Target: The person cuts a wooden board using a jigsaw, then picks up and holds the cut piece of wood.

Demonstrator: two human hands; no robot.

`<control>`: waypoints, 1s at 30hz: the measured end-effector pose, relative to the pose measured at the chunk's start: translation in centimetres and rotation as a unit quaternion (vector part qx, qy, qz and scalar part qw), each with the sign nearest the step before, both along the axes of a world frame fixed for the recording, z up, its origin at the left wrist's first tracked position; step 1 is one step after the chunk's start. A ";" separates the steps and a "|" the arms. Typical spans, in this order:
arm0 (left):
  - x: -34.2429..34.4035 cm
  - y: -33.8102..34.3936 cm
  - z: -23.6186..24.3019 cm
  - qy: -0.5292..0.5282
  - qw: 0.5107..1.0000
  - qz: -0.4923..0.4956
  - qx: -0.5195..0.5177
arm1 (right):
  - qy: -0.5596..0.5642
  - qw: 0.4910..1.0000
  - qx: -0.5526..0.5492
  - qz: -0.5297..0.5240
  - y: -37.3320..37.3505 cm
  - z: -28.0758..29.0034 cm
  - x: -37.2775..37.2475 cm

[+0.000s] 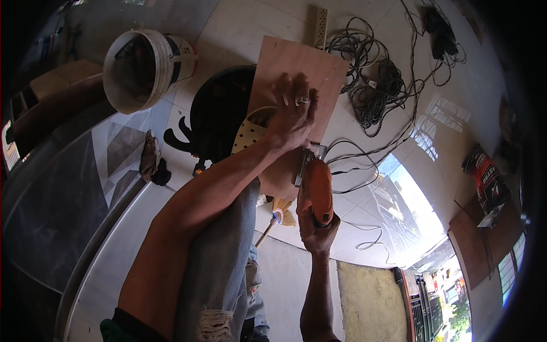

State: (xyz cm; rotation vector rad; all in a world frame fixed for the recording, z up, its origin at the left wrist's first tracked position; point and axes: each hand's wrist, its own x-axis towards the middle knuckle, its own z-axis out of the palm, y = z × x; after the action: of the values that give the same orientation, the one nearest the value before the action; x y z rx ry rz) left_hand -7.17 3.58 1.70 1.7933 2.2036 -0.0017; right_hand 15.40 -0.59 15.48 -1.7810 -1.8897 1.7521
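Note:
My left hand [293,114] lies on a light brown plywood board [293,57], fingers spread over its surface, a ring on one. My right hand [317,233] grips an orange jigsaw [316,188], whose metal shoe sits at the board's right edge, just below my left hand. Beside my left wrist is a cream item with dark dots [244,137], partly hidden by my arm and hand. My jeans-clad leg [222,268] is under the lower part of the board. Left of the board is a large black rounded object [211,108].
A white bucket [175,97] stands upper left. A power strip [321,28] and tangled cables [376,97] lie upper right. A broom [285,214] lies below the board, a dark cloth [150,159] at left. A red-black package [481,179] and brown boards [481,245] are at far right.

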 end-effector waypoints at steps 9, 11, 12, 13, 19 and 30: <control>-0.1 0.0 -0.2 0.013 1.000 -0.003 0.020 | -0.002 1.000 -0.008 -0.012 0.2 0.1 -0.4; 0.0 -0.1 -0.3 0.016 1.000 -0.004 0.022 | -0.003 1.000 -0.011 -0.015 0.3 0.2 -0.5; 0.0 -0.1 -0.3 0.020 0.999 -0.005 0.026 | -0.004 1.000 -0.010 -0.019 0.3 0.2 -0.5; -0.1 -0.1 -0.3 0.024 0.999 -0.006 0.029 | -0.011 1.000 -0.011 -0.017 0.3 0.3 -0.6; 0.0 -0.1 -0.5 0.029 0.999 -0.007 0.022 | 0.001 1.000 -0.001 -0.012 0.5 0.3 -0.7; -0.1 -0.1 -0.7 0.045 0.998 -0.016 0.033 | 0.017 0.999 0.028 -0.038 0.2 -0.2 -1.0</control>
State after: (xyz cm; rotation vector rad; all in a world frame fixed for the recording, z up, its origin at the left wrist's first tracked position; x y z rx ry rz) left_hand -7.28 3.51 1.03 1.8993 2.2602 -0.0173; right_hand 14.39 -0.42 15.31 -1.7677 -1.8143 1.6756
